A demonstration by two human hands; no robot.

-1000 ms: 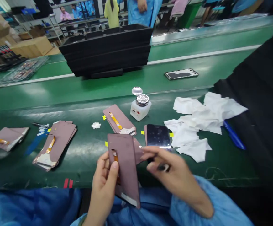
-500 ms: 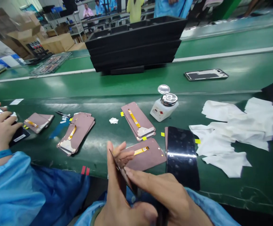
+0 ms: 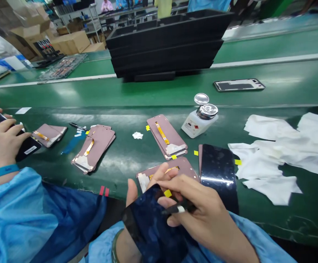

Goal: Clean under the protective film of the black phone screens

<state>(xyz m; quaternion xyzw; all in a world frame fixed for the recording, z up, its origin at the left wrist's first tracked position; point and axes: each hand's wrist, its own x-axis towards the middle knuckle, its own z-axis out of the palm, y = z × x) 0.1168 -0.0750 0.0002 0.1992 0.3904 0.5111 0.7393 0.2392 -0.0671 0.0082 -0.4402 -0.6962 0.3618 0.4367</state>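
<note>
My left hand (image 3: 131, 194) is closed round a dark glossy screen panel (image 3: 153, 228), held face up over my lap; the panel hides most of that hand. My right hand (image 3: 202, 219) rests on the panel's top edge. It grips a thin black tool (image 3: 178, 209) with a white band, and its fingertips touch a yellow tab (image 3: 167, 193) on the panel. Just beyond, on the green bench (image 3: 126, 160), lie a pink panel back (image 3: 184, 166) and a black screen panel (image 3: 219, 171).
Two stacks of pink panels (image 3: 167, 137) (image 3: 95, 148), a white pump bottle (image 3: 199, 120) and white wipes (image 3: 279, 153) lie on the bench. Black trays (image 3: 167, 47) and a phone frame (image 3: 238, 85) sit on the conveyor. A co-worker's hand (image 3: 0, 142) holds a phone at left.
The held panel has been turned from its pink back, through edge-on, to its dark glossy face. My right hand moved onto its top edge by the yellow tab. The view shifted left.
</note>
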